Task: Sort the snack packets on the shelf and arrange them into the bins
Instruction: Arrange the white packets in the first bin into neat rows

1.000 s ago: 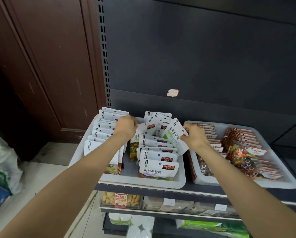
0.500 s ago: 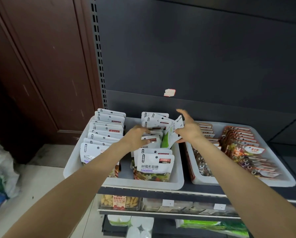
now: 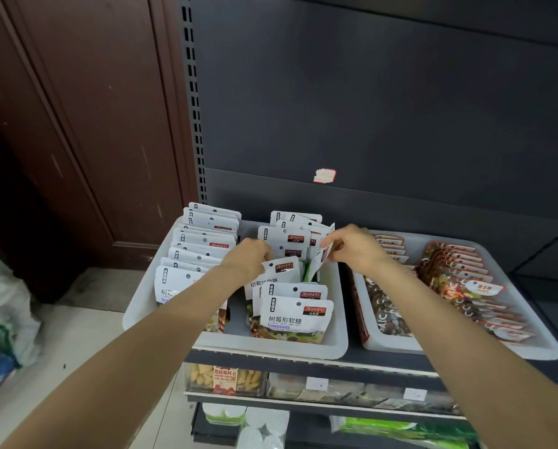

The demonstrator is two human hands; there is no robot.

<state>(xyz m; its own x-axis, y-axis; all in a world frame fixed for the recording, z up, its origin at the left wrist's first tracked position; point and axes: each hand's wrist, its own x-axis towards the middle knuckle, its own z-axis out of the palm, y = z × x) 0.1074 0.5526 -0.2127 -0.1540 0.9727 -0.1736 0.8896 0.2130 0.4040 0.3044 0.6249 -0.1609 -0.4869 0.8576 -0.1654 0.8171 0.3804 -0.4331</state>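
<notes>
A white bin [image 3: 335,345] on the shelf holds two rows of white ZIRANPEI snack packets: a left row [image 3: 203,241] and a right row [image 3: 295,311]. My left hand [image 3: 248,259] reaches into the middle of the right row and grips the top of a white packet [image 3: 280,270]. My right hand [image 3: 352,246] pinches a green-and-white packet [image 3: 318,259] standing edge-on at the right side of that row. A second white bin [image 3: 543,346] to the right holds rows of red and orange packets [image 3: 458,273].
The dark shelf back panel [image 3: 368,108] rises behind the bins, with a slotted upright [image 3: 193,102] at its left. Lower shelves carry more snacks [image 3: 225,379]. A brown wooden door [image 3: 77,108] and a bag [image 3: 2,306] are at the left.
My right hand, open half a second ago, has curled onto the green-and-white packet. My left hand moved from the left row into the right row and stays there.
</notes>
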